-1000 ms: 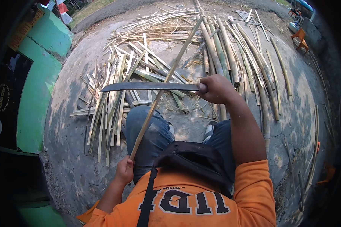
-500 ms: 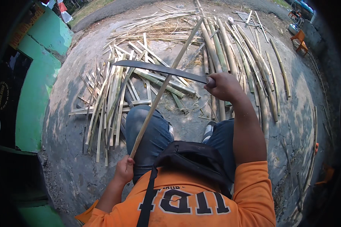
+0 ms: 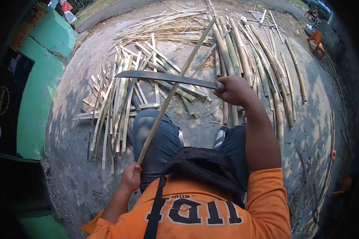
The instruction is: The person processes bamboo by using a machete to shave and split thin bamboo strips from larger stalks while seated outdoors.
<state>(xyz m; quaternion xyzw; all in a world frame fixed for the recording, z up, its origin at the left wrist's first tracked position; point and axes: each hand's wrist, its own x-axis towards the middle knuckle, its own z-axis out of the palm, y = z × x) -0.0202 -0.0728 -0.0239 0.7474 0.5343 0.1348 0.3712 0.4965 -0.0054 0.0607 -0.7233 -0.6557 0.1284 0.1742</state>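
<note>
My right hand is closed round the handle of a machete, whose long dark blade points left. The blade crosses a long bamboo strip at about its middle; whether they touch I cannot tell. Closed on the strip's near end is my left hand, beside my left knee. From there the strip slants up and away to the right. Beyond my left knee lies a loose pile of split bamboo strips, partly behind the blade.
Long bamboo poles lie at the far right, and thin strips are heaped at the back. A green wall stands on the left. Orange chairs are at the far right edge. A black bag rests on my lap.
The machete's tip has dropped slightly and shifted a little left, so the blade lies more level. My left hand and the bamboo strip are nearly unmoved.
</note>
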